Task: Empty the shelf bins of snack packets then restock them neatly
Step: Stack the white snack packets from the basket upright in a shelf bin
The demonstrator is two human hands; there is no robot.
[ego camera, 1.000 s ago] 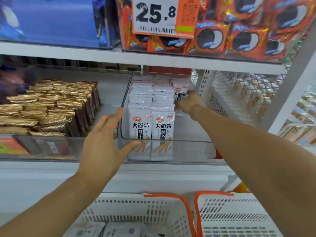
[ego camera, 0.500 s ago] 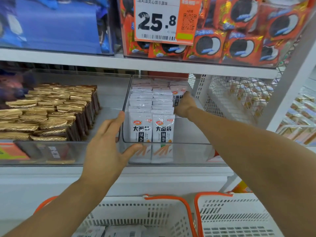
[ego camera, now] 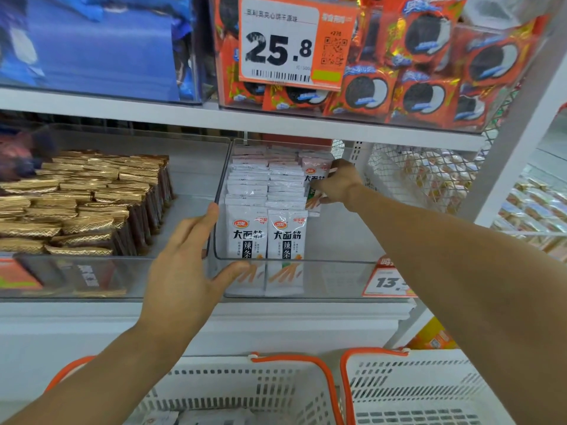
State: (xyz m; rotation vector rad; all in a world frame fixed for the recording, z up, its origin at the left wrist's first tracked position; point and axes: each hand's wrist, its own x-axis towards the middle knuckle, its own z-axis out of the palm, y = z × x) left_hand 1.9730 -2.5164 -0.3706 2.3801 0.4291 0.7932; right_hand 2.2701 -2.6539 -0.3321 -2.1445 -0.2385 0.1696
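Clear bin (ego camera: pixel 337 261): right third bare; left hand (ego camera: pixel 184 271) spread on its corner
White packet (ego camera: pixel 313 179): pinched by right hand (ego camera: pixel 340 182)
Tag (ego camera: pixel 291 41): 25.8

Your right hand (ego camera: pixel 339 182) covers the lower part of the packet (ego camera: pixel 313 179) it grips. The frame's bottom edge cuts off both baskets (ego camera: pixel 245 391).

shop | price tag (ego camera: pixel 294 41) | stocked shelf bins (ego camera: pixel 306 262) | probably supermarket

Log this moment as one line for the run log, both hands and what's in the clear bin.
left hand braces clear bin front corner | right hand grips white packet at third row | two rows filled
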